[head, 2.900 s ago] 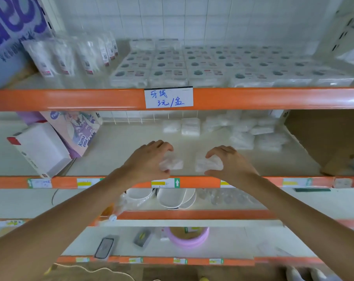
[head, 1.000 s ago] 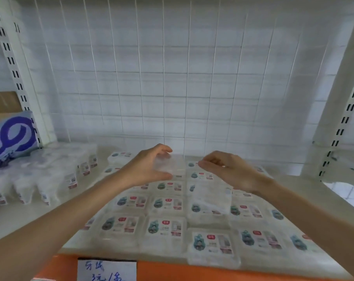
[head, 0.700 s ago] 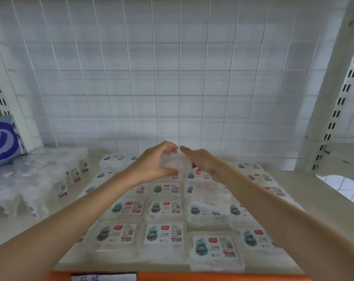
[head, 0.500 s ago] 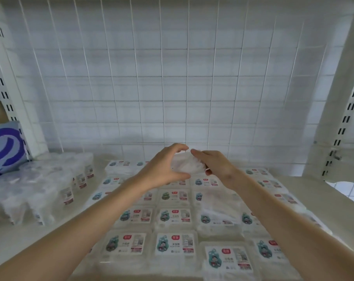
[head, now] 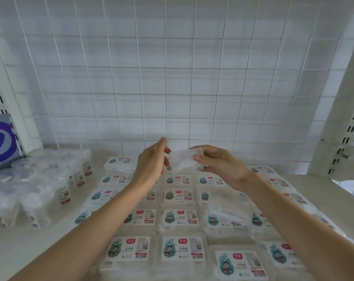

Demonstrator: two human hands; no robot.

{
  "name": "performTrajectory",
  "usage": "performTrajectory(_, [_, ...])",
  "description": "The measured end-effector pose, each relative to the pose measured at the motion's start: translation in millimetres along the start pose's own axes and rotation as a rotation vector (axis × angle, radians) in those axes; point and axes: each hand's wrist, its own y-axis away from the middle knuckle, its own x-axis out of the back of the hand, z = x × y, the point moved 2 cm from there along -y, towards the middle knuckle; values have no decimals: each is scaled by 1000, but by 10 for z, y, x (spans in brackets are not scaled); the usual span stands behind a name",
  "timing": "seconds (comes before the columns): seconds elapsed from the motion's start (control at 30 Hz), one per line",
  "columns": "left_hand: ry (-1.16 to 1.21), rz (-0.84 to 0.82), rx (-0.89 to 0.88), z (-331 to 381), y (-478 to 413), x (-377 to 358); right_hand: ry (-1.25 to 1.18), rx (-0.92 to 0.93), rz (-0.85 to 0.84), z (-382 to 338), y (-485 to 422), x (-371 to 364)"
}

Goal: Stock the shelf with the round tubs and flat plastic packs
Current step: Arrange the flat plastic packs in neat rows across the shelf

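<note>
One clear flat plastic pack (head: 183, 160), at frame centre, has passed from a left-hand grip to the right hand (head: 218, 165), which pinches its right edge. The left hand (head: 151, 165) touches the left edge; grip unconfirmed. Placement is pending. The white shelf (head: 314, 185) holds rows of labelled flat packs (head: 181, 217) below and wrapped round tubs (head: 50, 179) at left.

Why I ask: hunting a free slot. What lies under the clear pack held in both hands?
Rows of labelled flat packs on the shelf lie below the clear pack. The left hand and right hand hide part of those rows.
</note>
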Motion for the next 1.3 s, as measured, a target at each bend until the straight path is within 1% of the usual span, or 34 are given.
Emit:
performTrajectory(0.1, [-138,-190,117,56,53,-3,23,16,-19,23,-2,14])
performTrajectory(0.17, [-97,-294,183,65,92,-29,26,-6,-31,35,0,20])
performTrajectory(0.23, [-24,-335,219,54,110,-42,53,-39,-32,41,-2,20])
performTrajectory(0.33, [121,-355,233,26,105,-45,106,-93,-22,40,5,6])
performTrajectory(0.43, [232,-335,211,-5,75,-37,114,-136,-29,62,6,-23])
performTrajectory(0.53, [157,-326,150,-14,51,-29,62,-155,35,71,-23,-20])
performTrajectory(0.63, [118,-373,108,7,76,-35,97,-176,111,62,-41,16])
performTrajectory(0.77, [95,-358,122,2,82,-59,109,-196,91,95,-24,15])
performTrajectory(0.9, [108,-307,150,-20,56,-43,-13,-180,70,73,-4,3])
performTrajectory(0.97, [73,-348,156,-27,59,-41,-71,-160,35,67,2,4])
performTrajectory(1.07, [43,-418,142,-28,95,-88,-97,-155,4,82,1,4])
performTrajectory(1.13, [38,-410,125,-17,102,-97,-35,-156,19,96,-10,4])
performTrajectory(1.2, [15,-372,97,-1,95,-77,142,-134,61,101,-21,8])
performTrajectory(1.3, [-13,-317,81,-18,63,-40,421,-10,118,72,-33,20])
